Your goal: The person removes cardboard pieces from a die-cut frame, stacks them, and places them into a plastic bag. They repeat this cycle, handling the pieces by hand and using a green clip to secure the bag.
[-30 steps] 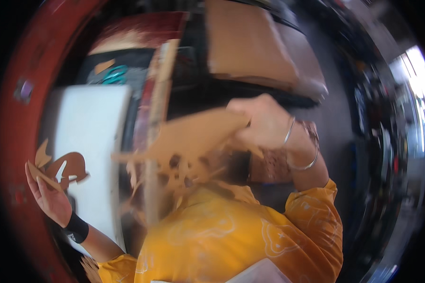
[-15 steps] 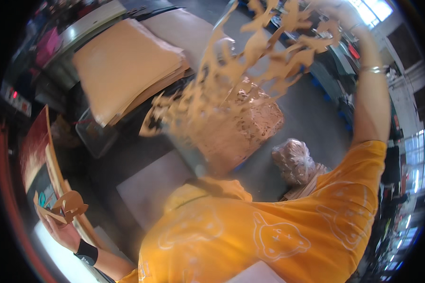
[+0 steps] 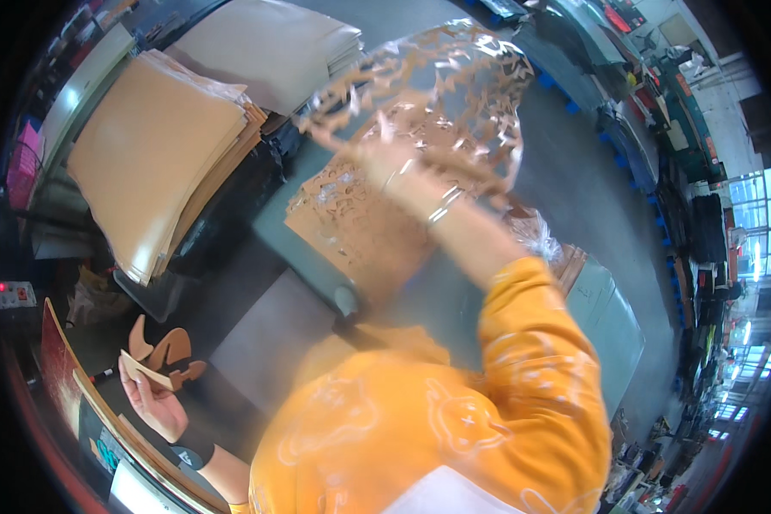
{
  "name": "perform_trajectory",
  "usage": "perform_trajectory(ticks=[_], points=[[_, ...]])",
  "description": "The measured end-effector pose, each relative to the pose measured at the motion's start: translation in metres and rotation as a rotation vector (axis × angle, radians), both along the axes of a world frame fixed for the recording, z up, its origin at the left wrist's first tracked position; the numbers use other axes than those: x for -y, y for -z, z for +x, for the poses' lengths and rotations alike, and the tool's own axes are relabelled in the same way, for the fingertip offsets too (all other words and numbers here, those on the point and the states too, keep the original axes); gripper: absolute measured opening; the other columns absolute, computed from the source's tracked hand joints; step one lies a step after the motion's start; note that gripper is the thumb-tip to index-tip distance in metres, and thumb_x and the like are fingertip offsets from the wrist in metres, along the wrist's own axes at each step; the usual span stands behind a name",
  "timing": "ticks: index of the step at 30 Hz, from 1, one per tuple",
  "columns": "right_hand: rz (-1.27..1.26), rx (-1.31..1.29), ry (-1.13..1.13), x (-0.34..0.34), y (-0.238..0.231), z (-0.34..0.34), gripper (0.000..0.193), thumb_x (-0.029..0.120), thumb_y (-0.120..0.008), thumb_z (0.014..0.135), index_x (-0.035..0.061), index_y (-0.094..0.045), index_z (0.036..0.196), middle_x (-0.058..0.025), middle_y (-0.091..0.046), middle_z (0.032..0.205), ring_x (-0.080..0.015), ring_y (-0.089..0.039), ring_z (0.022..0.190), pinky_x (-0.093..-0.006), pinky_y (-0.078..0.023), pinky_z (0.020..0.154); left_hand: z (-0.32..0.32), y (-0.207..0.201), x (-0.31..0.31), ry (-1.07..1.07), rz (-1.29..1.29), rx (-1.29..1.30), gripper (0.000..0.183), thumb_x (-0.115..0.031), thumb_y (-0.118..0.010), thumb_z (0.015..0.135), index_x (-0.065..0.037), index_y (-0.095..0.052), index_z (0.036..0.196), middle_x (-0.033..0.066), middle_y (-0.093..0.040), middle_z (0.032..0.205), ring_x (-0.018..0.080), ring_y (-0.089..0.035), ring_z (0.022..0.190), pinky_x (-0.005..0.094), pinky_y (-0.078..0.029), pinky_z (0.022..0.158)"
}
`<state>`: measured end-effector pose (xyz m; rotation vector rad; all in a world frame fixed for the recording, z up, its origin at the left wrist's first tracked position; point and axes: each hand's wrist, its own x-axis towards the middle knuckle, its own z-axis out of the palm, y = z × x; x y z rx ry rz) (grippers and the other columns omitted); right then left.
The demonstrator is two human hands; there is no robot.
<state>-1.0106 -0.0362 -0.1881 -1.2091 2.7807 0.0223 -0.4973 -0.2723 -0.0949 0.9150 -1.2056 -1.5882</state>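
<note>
At the lower left, my left hand [image 3: 156, 409] is closed on a few curved tan cut pieces [image 3: 173, 347], pinched between thumb and fingers. Stretched out ahead, my right hand [image 3: 387, 167] is smeared by motion. It grips the edge of a thin tan sheet full of cut-outs [image 3: 467, 158], a lacy offcut that fans out beyond the fingers. Beneath the offcut lies a pile of similar cut-out tan sheets [image 3: 351, 244] on the grey-green tabletop [image 3: 272, 224]. My forearm and the offcut hide part of this pile.
A thick stack of plain tan sheets [image 3: 150, 128] stands at the far left, with a paler stack [image 3: 270, 47] behind it. A clear plastic bag [image 3: 535, 236] sits right of the pile. A curved board [image 3: 81, 377] rises beside my left hand. A grey panel [image 3: 274, 338] lies nearer me.
My right hand has swung down and left from the upper right, bringing the offcut over the pile. My left hand has moved right and slightly up with its cut pieces. The view has shifted.
</note>
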Motion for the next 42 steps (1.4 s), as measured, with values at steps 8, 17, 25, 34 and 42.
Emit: perform_trajectory(ticks=[8,17,25,34,42], points=[[0.635,1.129,-0.295,0.039,0.158,0.331,0.037,0.034,-0.055,0.080,0.0181,-0.061,0.113,-0.0054,-0.057,0.120,-0.0262,-0.052,0.113,-0.0496,-0.041,0.087,0.055,0.010,-0.047,-0.229,0.109,0.244,0.042,-0.027,-0.052,0.091,-0.009,-0.044,0.128,0.0079,-0.051,0.122,0.0211,-0.045,0.116,0.0370,-0.035,0.097],[-0.142,0.942,-0.825,0.188,0.012,0.357,0.033,0.020,-0.060,0.077,0.0052,-0.060,0.106,-0.0161,-0.063,0.100,-0.0285,-0.062,0.095,-0.0370,-0.049,0.083,0.133,0.008,-0.092,-0.321,0.134,-0.028,0.035,-0.006,-0.052,0.088,-0.004,-0.047,0.122,0.0081,-0.056,0.109,0.0176,-0.056,0.097,0.0294,-0.047,0.080],[-0.334,1.658,-1.194,0.175,-0.132,0.604,0.031,0.001,-0.065,0.076,0.0028,-0.058,0.105,-0.0030,-0.060,0.091,-0.0111,-0.057,0.085,-0.0257,-0.046,0.079,0.250,-0.043,-0.170,-0.755,-0.002,-0.063,0.029,-0.007,-0.058,0.085,-0.001,-0.053,0.112,0.0044,-0.059,0.104,0.0109,-0.055,0.093,0.0256,-0.045,0.082],[-0.038,1.419,-2.076,0.142,-0.160,0.774,0.034,0.013,-0.073,0.070,0.0048,-0.059,0.100,-0.0109,-0.058,0.088,-0.0232,-0.058,0.076,-0.0310,-0.047,0.067,0.304,-0.062,-0.261,-1.342,-0.034,0.272,0.022,-0.001,-0.055,0.085,0.002,-0.055,0.107,0.0057,-0.060,0.097,0.0078,-0.057,0.087,0.0230,-0.048,0.076],[0.891,1.913,-1.659,0.125,-0.165,0.839,0.011,0.008,-0.059,0.083,0.0021,-0.052,0.089,-0.0033,-0.056,0.082,-0.0064,-0.049,0.070,-0.0192,-0.041,0.062,0.288,-0.065,-0.293,-1.731,0.132,0.224,0.025,-0.001,-0.058,0.083,0.001,-0.057,0.107,0.0048,-0.062,0.088,0.0075,-0.059,0.076,0.0209,-0.048,0.069]])
